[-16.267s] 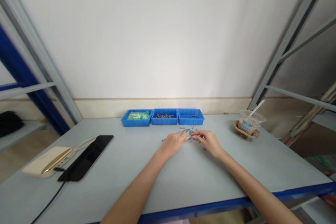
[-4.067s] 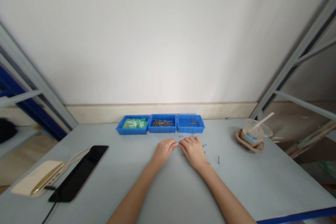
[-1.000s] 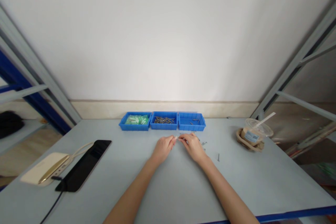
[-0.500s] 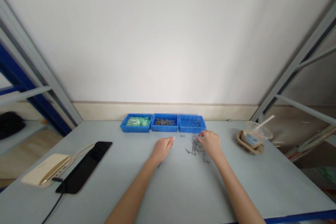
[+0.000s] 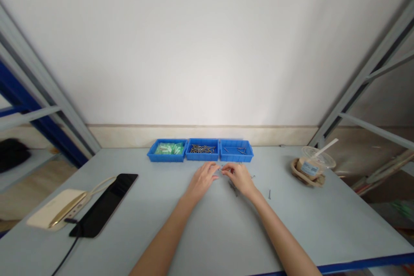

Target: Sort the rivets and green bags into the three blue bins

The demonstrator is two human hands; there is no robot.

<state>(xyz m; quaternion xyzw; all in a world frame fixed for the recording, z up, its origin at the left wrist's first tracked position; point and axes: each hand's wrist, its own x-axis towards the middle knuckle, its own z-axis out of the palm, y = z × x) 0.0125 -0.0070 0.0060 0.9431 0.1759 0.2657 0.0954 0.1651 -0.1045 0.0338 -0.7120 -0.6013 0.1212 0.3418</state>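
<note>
My left hand (image 5: 202, 180) is over the table in front of the middle bin, its thumb apart from its stretched fingers. Close to its fingertips, my right hand (image 5: 239, 177) has thumb and fingers pinched on what looks like a small screw (image 5: 221, 169). More screws (image 5: 233, 188) lie beneath my right hand, partly hidden by it. A single screw (image 5: 269, 194) rests to the right of that hand. Behind the hands stand a middle blue bin (image 5: 202, 158) with many screws and a right blue bin (image 5: 236, 158) with several screws.
A left blue bin (image 5: 166, 159) holds green and white packets. On the left lie a black tablet (image 5: 105, 205) and a cream-coloured device (image 5: 58, 207) with cables. A lidded cup (image 5: 310, 168) with a straw sits in a cardboard holder at right. A wall rises behind the bins.
My right hand has moved left, close to my left hand. My left hand's fingers have spread. The loose screw heap now shows only in part, around and under my right hand.
</note>
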